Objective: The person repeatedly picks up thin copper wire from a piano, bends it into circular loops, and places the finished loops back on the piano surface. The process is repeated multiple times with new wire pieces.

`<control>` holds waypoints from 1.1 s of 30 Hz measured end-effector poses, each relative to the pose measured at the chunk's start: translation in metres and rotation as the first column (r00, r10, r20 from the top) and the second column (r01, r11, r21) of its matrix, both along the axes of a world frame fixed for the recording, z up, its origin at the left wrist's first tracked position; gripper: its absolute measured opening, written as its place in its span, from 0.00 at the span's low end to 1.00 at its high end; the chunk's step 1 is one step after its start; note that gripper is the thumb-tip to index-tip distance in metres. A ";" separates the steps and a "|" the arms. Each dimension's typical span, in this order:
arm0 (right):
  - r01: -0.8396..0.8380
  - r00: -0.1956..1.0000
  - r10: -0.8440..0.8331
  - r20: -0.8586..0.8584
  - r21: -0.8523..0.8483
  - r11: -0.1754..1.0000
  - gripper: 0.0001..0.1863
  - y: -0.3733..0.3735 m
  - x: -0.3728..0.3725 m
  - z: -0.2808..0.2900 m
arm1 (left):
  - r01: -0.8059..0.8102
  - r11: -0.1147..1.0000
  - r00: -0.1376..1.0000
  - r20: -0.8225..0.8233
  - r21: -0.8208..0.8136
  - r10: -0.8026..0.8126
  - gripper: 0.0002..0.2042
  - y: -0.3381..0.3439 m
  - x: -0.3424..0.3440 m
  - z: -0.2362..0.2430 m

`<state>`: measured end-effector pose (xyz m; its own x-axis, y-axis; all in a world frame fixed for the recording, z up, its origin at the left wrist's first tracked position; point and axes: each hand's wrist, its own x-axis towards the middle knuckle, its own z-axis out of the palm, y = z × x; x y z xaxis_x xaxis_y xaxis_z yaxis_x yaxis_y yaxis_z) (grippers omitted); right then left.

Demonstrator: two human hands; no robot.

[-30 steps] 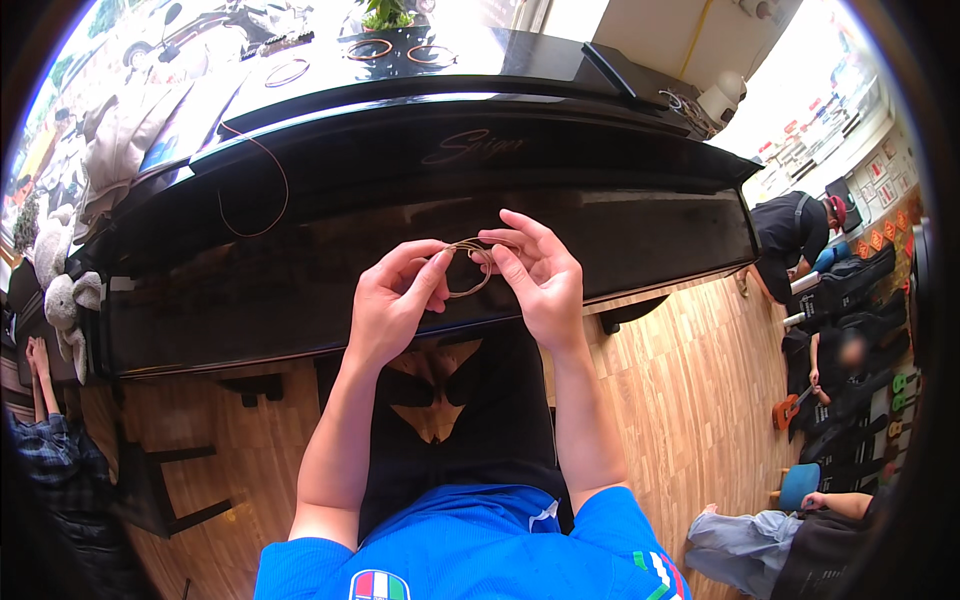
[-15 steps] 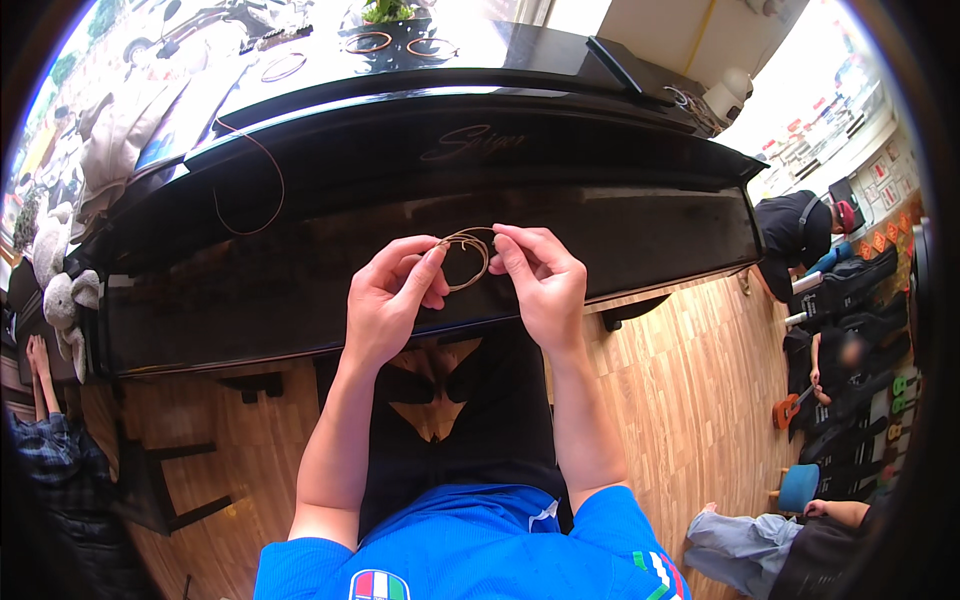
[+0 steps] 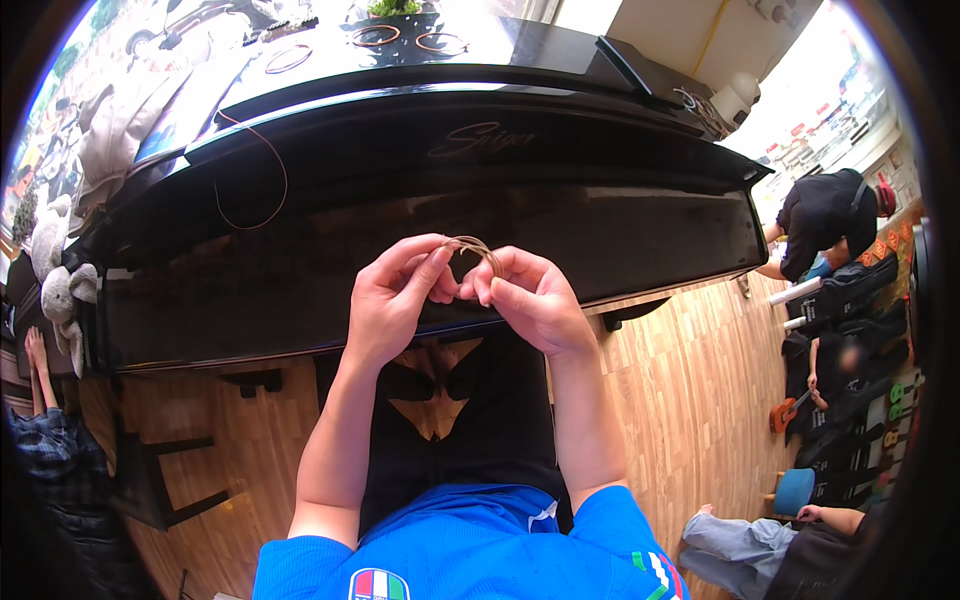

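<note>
Both hands meet in front of the black piano (image 3: pixel 330 270), each closed on the same small coil of wire (image 3: pixel 478 243). The left hand (image 3: pixel 392 290) pinches the coil's upper left part between thumb and fingertips, the other fingers curled in. The right hand (image 3: pixel 540 300) has its thumb and bent fingers closed about the right side, so that part of the loop is hidden. The fingertips of the two hands are near each other below the ring; whether they touch I cannot tell.

The coil is brownish gold, thin and round, made of several turns lying close together, with a slight shine along the upper arc and the dark piano front showing through its middle. It is held up off the piano, above the person's lap.

On the piano top lie three more rings of wire: a copper one (image 3: pixel 376 46) and a darker one (image 3: pixel 441 52) side by side, and a paler one (image 3: pixel 288 70) farther left. A loose reddish wire (image 3: pixel 286 180) hangs in a wide curve over the piano's front edge.

As for containers, black bags (image 3: pixel 850 295) stand along the right side; what they hold I cannot tell. A green plant (image 3: pixel 395 7) shows at the upper edge, its base too glared to make out
</note>
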<state>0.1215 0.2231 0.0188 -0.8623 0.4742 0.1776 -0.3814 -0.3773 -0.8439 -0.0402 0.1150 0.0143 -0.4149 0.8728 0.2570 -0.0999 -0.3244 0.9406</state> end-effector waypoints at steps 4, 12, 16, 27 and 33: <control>-0.015 0.995 0.007 -0.097 -0.083 0.996 0.16 -0.004 -0.007 -0.001 | -0.029 0.999 0.999 0.036 0.013 0.029 0.10 0.000 0.001 0.000; 0.351 0.917 -0.388 0.087 0.283 0.893 0.14 -0.013 -0.013 0.003 | -0.074 0.996 0.997 0.008 0.050 0.074 0.10 -0.001 0.001 -0.003; 0.388 0.899 -0.432 0.064 0.336 0.858 0.12 -0.013 -0.012 0.006 | -0.100 0.992 0.995 -0.003 0.074 0.100 0.10 0.000 0.003 -0.005; 0.348 0.863 -0.505 0.031 0.688 0.637 0.18 -0.002 -0.007 0.008 | -0.160 0.986 0.987 0.010 0.038 0.160 0.09 0.000 0.006 -0.001; 0.375 0.896 -0.443 0.039 0.469 0.799 0.18 0.000 -0.008 0.003 | -0.044 0.999 0.995 0.093 0.004 0.044 0.10 0.000 -0.001 0.005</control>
